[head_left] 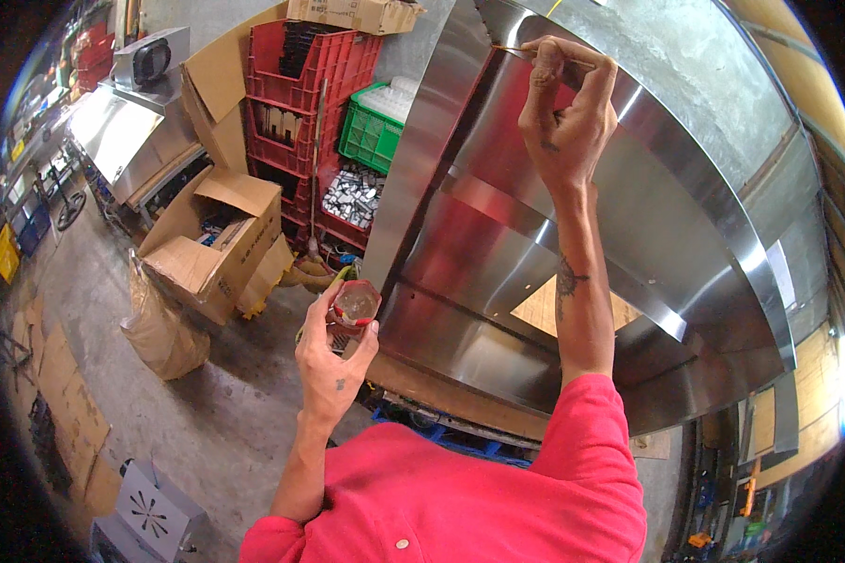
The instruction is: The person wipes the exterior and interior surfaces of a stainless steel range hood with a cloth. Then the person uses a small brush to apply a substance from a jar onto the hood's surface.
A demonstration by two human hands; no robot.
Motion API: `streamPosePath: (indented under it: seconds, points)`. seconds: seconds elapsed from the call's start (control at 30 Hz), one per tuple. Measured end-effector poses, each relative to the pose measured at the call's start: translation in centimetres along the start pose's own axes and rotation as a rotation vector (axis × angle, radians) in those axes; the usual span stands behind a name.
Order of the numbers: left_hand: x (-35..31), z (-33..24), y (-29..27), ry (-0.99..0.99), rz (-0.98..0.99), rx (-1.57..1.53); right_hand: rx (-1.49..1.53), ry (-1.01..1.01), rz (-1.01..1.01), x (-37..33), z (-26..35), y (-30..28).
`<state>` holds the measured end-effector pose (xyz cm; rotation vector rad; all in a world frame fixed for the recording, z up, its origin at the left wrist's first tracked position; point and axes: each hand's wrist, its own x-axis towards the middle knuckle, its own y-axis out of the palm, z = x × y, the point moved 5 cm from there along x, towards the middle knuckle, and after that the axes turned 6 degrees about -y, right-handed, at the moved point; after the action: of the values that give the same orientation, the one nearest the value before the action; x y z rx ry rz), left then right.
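Toward one o'clock, the right hand (570, 111) closed thumb and fingertips on a thin stick (511, 48) at the edge of a stainless-steel sheet-metal body (483, 239), seemingly working its seam and calling for steadiness next, while the left hand (333, 371), half-curled, gripped a faceted cup (357, 302) at nine o'clock

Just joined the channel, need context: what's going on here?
A person in a red shirt holds a small red-rimmed, faceted container in the left hand, left of a large, shiny stainless-steel structure. The right hand pinches a thin brown stick-like tool near the structure's upper inside corner; contact is unclear.
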<state>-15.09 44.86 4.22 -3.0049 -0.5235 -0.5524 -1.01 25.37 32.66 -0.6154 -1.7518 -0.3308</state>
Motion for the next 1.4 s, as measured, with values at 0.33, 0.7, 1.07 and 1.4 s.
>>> streamPosePath:
  seconds: [0.33,0.7,1.07,1.4]
  points:
    - [0.05,0.35,-0.19,0.024,-0.047,-0.008,-0.083,-0.045,0.003,0.22,0.59,-0.24]
    - [0.1,0.3,-0.15,0.028,-0.047,0.007,-0.065,-0.032,0.0,0.32,0.55,-0.33]
    - [0.04,0.25,-0.06,0.034,-0.035,-0.025,-0.005,-0.03,-0.024,0.14,0.17,0.16]
    - [0.09,0.04,0.18,0.043,-0.034,-0.014,-0.008,-0.004,-0.005,0.33,0.25,-0.1]
